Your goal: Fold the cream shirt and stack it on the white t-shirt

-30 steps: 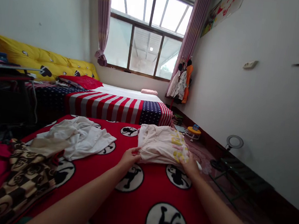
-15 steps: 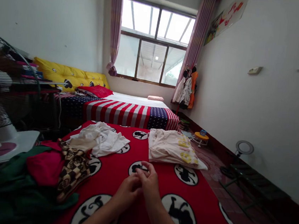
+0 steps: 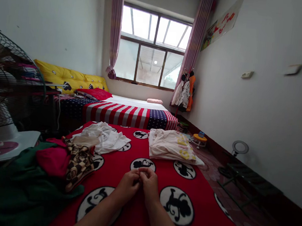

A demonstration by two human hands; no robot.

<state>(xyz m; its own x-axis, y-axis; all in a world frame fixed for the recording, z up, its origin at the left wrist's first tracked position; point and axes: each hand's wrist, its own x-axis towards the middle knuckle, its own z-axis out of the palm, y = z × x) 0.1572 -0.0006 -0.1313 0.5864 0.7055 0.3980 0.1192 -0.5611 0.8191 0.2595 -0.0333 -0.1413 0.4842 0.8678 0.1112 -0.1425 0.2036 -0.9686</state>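
My left hand [image 3: 128, 186] and my right hand [image 3: 149, 184] meet over the red blanket [image 3: 143, 213] with black monkey rounds, fingers curled and fingertips touching each other. Nothing shows between them. Beyond the hands, a folded cream shirt with yellow print [image 3: 173, 146] lies flat on the blanket at the right. A crumpled white garment [image 3: 104, 138] lies at the left. Nearer on the left are a brown-and-cream checked cloth [image 3: 79, 160], a pink garment [image 3: 51, 159] and a dark green one [image 3: 18, 192].
A second bed with a stars-and-stripes cover [image 3: 124, 113] stands behind, under the window. A fan [image 3: 2, 86] stands at the left. Along the right wall are a ring light [image 3: 240, 148], a dark folding rack [image 3: 252, 179] and a small yellow stool [image 3: 199, 137].
Both hands have let go of the folded cream shirt and drawn back toward me, coming together over the blanket. The view has pulled back, bringing the fan into sight.
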